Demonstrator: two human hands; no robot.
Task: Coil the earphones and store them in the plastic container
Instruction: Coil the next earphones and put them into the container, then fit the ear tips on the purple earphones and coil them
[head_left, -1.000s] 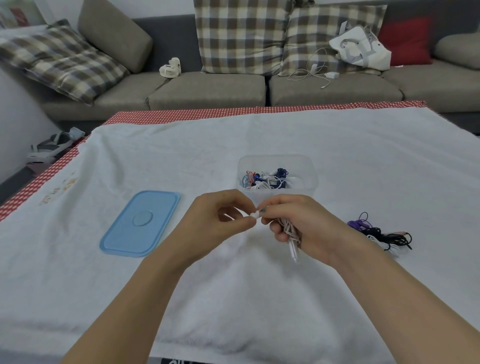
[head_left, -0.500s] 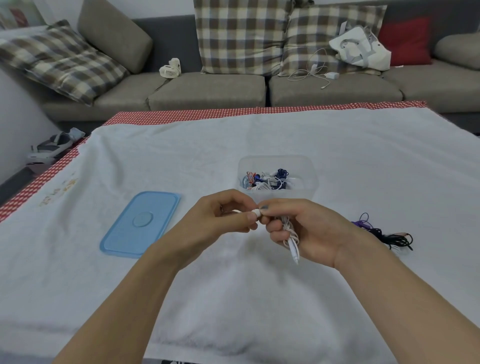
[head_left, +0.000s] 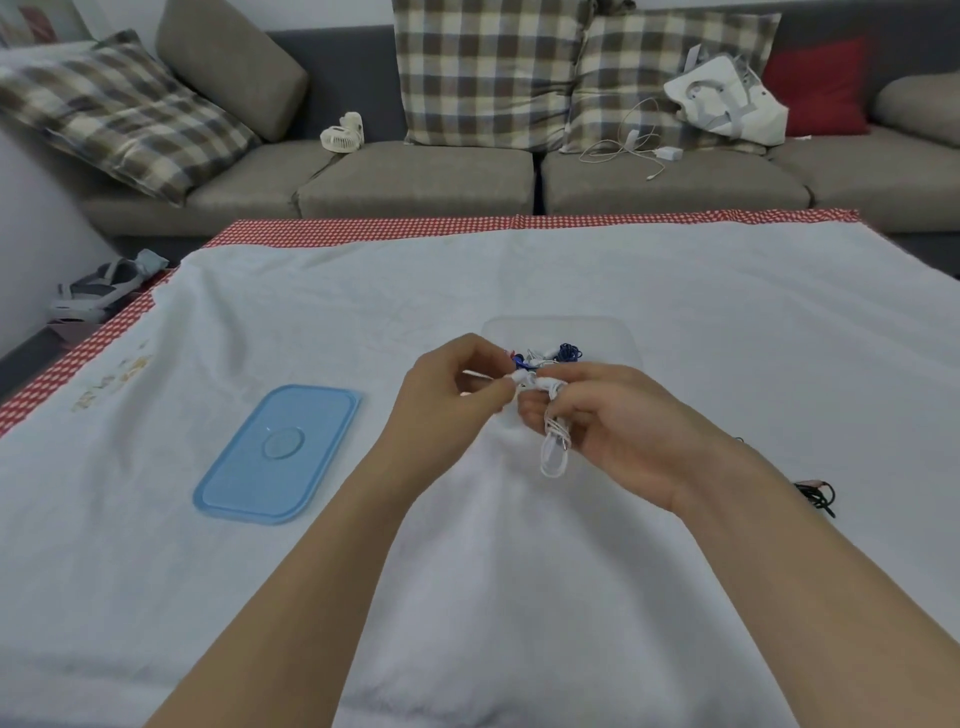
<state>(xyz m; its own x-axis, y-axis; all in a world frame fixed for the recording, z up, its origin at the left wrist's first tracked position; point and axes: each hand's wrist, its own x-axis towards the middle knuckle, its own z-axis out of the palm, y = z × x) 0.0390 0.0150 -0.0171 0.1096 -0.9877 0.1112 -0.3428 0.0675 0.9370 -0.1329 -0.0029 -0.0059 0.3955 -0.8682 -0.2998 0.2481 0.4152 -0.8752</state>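
My right hand (head_left: 613, 431) grips a coiled bundle of white earphones (head_left: 555, 441), whose loops hang below my fingers. My left hand (head_left: 447, 389) pinches the white earbud end of the same cable, right beside my right fingertips. Both hands hover just in front of the clear plastic container (head_left: 618, 338), which holds several coiled earphones in blue, white and red. The container's near side is hidden behind my hands.
The container's blue lid (head_left: 278, 452) lies flat on the white towel (head_left: 467, 597) to the left. A tangle of black earphones (head_left: 818, 496) lies at the right, partly behind my right forearm. A sofa with cushions stands beyond the table's far edge.
Both hands have lifted and moved away from me towards the container. My forearm now covers most of the dark tangle at the right.
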